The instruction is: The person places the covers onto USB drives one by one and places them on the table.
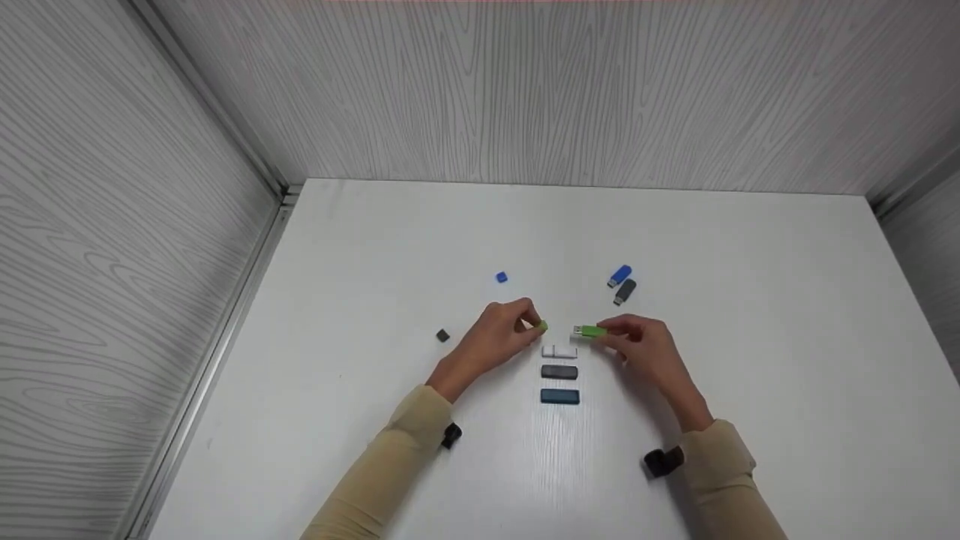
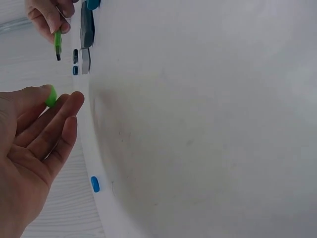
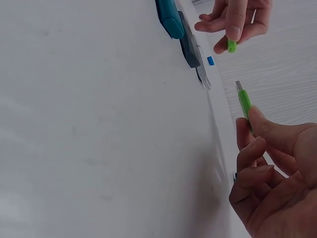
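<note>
Between thumb and fingers, my left hand (image 1: 499, 334) pinches a small green USB stick cap (image 2: 51, 96). My right hand (image 1: 643, 346) pinches a green USB stick (image 1: 592, 331), its bare metal plug pointing left toward the cap. A short gap separates cap and plug; both are held above the table. Just below them, in the head view, lie a white USB stick (image 1: 559, 352), a dark grey one (image 1: 559, 372) and a teal one (image 1: 560, 397), stacked in a column.
Beyond the right hand lie a blue USB stick (image 1: 620, 275) and a dark grey uncapped stick (image 1: 625, 291), plugs showing. A blue cap (image 1: 502, 277) and a dark cap (image 1: 443, 335) lie near the left hand. Wood-grain panels (image 1: 480, 90) border the white table (image 1: 337, 262).
</note>
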The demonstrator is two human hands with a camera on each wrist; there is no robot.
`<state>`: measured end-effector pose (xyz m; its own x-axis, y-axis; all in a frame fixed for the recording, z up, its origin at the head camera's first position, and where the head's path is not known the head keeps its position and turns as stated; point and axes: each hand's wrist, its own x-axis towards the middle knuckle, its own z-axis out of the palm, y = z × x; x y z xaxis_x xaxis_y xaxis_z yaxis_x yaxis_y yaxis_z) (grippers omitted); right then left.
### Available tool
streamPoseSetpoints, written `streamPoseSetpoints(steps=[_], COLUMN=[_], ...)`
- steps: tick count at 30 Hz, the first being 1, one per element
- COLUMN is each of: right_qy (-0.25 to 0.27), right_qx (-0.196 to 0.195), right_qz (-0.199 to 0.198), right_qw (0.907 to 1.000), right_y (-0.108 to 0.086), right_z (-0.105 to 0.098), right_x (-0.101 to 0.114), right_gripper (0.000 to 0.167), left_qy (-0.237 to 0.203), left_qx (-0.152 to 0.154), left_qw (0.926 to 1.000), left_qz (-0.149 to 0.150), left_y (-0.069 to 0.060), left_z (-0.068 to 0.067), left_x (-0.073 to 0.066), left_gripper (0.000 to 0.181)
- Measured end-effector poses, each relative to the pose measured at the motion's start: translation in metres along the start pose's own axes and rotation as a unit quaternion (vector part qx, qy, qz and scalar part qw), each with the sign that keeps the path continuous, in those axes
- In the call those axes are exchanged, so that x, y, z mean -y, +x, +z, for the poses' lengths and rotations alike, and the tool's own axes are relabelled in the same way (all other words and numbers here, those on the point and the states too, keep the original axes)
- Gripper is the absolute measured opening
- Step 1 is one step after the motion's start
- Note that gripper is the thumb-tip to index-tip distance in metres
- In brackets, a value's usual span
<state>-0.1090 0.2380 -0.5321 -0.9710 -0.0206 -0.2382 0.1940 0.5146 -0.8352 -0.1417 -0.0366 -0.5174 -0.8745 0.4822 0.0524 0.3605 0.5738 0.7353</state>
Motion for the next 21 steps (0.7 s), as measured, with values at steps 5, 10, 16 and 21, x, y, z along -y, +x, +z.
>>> streamPoseSetpoints(steps=[5, 10, 16, 21], right_qy=[0.0, -0.003, -0.004, 0.0], right_qx=[0.002, 0.001, 0.002, 0.013], right_qz=[-0.004, -0.008, -0.012, -0.037], right_qw=[1.0, 1.0, 0.9999, 0.9992], right_y=[0.0001, 0.0006, 0.0008, 0.0013], right_z=[0.0024, 0.004, 0.0068, 0.0089], right_x=[0.0003, -0.0004, -0.0013, -0.0001], right_gripper=[0.028, 0.028, 0.028, 0.026], left_qy=[0.008, 0.008, 0.019, 0.034], left_qx=[0.001, 0.013, 0.024, 0.019], left_qw=[0.9999, 0.9996, 0.999, 0.998], left_qz=[0.011, 0.026, 0.032, 0.049], left_y=[-0.0005, -0.0012, -0.0009, -0.0008], left_z=[0.0001, 0.002, 0.0053, 0.0058], left_x=[0.0, 0.0009, 0.002, 0.0005], left_gripper=[0.014, 0.013, 0.011, 0.011])
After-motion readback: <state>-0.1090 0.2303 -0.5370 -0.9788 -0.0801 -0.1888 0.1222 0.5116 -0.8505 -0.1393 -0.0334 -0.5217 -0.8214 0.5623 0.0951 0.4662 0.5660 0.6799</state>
